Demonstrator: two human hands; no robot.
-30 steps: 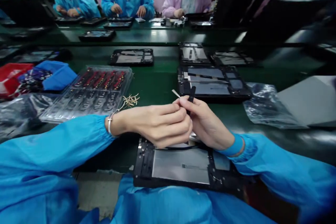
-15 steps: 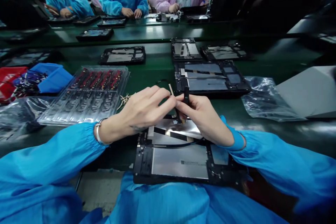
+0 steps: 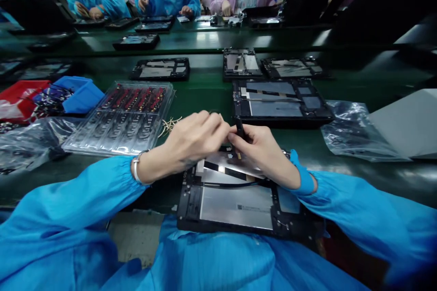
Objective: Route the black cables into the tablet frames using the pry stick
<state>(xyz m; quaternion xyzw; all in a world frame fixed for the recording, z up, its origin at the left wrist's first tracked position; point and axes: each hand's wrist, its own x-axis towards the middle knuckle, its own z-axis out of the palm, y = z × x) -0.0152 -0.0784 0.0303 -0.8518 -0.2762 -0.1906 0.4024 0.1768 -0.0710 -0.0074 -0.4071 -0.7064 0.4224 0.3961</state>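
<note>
An opened black tablet frame (image 3: 239,209) with a silver plate lies at the table's near edge, partly on my lap. My left hand (image 3: 194,138) and my right hand (image 3: 261,148) meet just above its far end. The right hand grips a small black tool (image 3: 239,128) upright. My left fingers pinch a thin pale strip (image 3: 221,117) next to that tool. Below the hands a shiny film with a black stripe (image 3: 228,168) lies across the frame.
A clear plastic tray of small red and black parts (image 3: 123,118) lies to the left, with blue (image 3: 82,95) and red (image 3: 20,97) bins beyond it. More open tablet frames (image 3: 280,102) lie ahead. Crumpled plastic bags (image 3: 351,132) sit right. Several people work across the table.
My left hand has turned from covering the frame to a pinch at the tool's tip. Both hands have drifted slightly away from me, uncovering the shiny film.
</note>
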